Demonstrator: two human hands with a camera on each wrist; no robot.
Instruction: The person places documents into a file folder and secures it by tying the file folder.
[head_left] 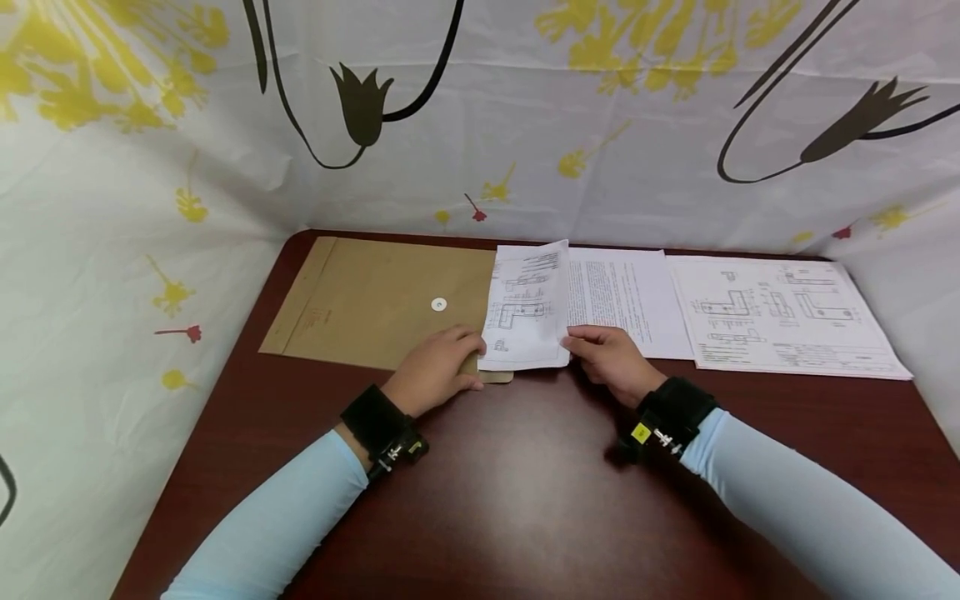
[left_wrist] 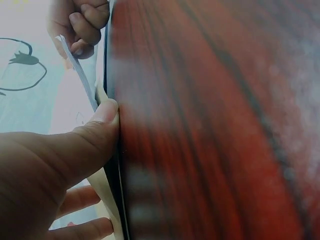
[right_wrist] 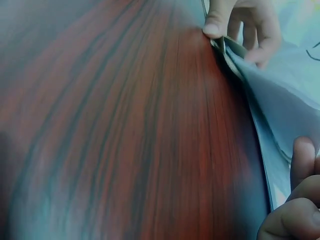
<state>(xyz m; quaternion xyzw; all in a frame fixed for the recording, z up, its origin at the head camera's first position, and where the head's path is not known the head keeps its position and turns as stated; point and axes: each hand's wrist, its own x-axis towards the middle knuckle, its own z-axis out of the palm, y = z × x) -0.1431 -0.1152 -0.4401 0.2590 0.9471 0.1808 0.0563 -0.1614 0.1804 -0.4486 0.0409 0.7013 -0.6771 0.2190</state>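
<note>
A brown paper envelope (head_left: 375,292) with a round white button lies at the back left of the table. At its right end, my left hand (head_left: 438,367) pinches the mouth's near edge, thumb (left_wrist: 102,117) in front and fingers behind. A stack of sheets with a printed technical drawing (head_left: 525,308) overlaps that end; its right side curves up. My right hand (head_left: 611,358) pinches the stack's near right corner between thumb and fingers. In the right wrist view the sheets (right_wrist: 280,95) run up to the envelope's mouth; how far they reach inside is hidden.
Text-printed pages (head_left: 615,292) lie right of the drawing stack, partly under it. Another pile of drawing sheets (head_left: 795,312) sits at the far right. The dark wooden table (head_left: 525,500) meets a flower-patterned white cloth (head_left: 480,125) along its back and sides.
</note>
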